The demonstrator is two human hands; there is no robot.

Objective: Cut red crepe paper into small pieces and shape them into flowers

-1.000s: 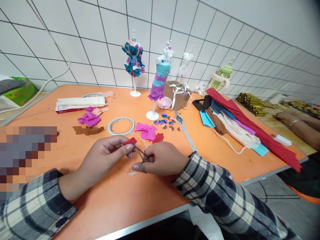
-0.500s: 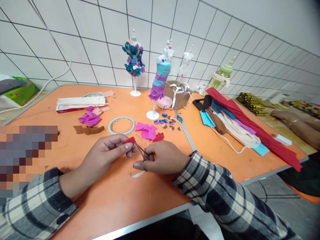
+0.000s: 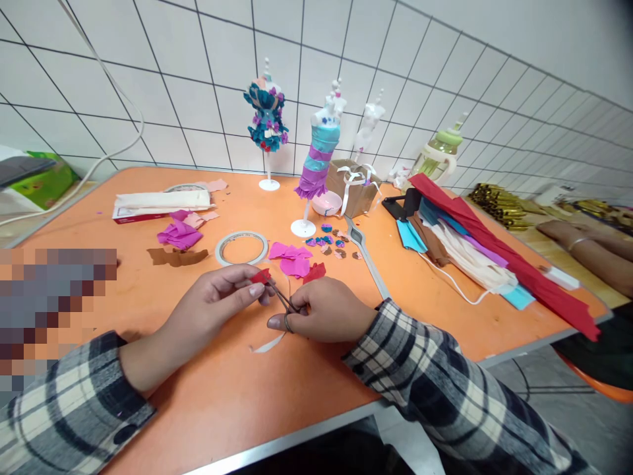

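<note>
While the left hand (image 3: 212, 305) pinches it, the paper (image 3: 260, 276) shows bright red.

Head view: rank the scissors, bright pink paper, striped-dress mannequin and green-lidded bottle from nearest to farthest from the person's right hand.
1. Scissors: in the right hand itself.
2. Bright pink paper: just beyond the hand, slightly left.
3. Striped-dress mannequin: standing behind the paper.
4. Green-lidded bottle: farthest, at the back right.
</note>
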